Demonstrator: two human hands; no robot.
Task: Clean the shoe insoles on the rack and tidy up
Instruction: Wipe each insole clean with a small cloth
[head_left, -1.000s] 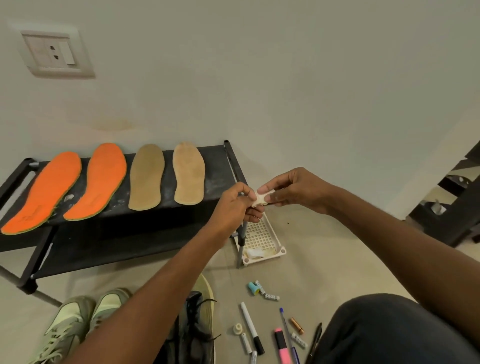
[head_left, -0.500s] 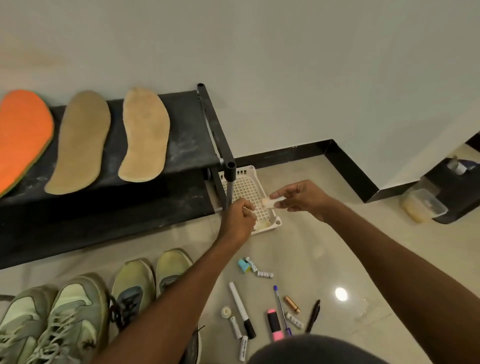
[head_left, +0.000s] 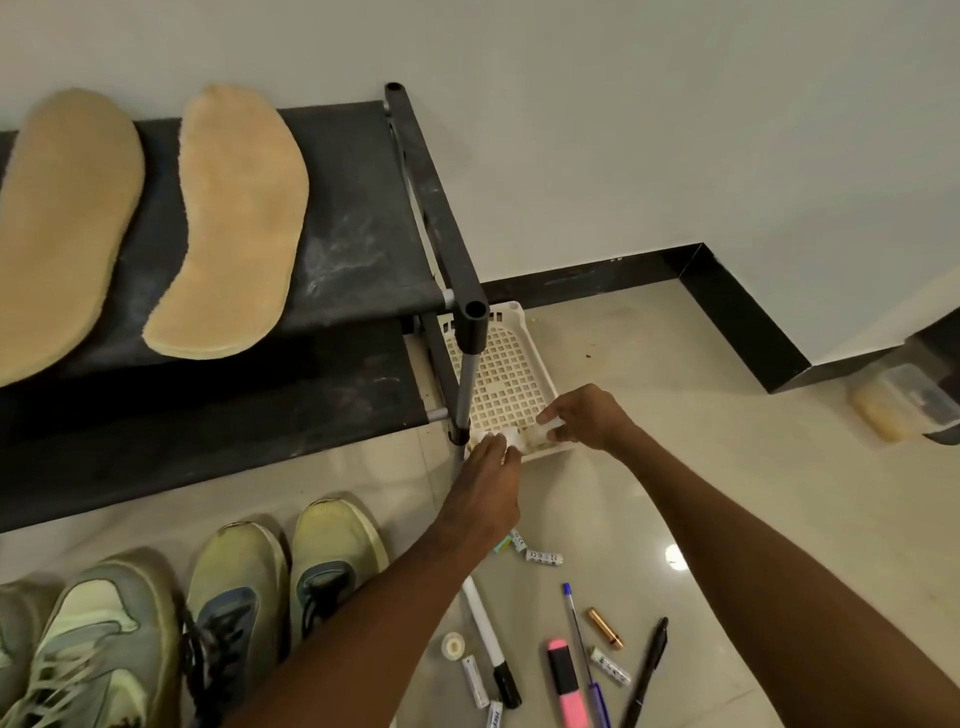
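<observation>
Two tan insoles lie on the top shelf of the black shoe rack. On the floor by the rack's right leg stands a white perforated tray. My right hand pinches a small white piece at the tray's near edge. My left hand reaches into the tray's near left corner. Its fingertips are on another small white piece, and the hand's back hides the grip.
Pens, a black-tipped marker, a pink highlighter, small batteries and a tape roll lie scattered on the floor before me. Worn green sneakers stand in a row below the rack. A lidded plastic box sits at the right wall.
Both hands have dropped from chest height to the tray's near edge, each with a white piece. My view has tilted down and right, so the orange insoles are out of frame.
</observation>
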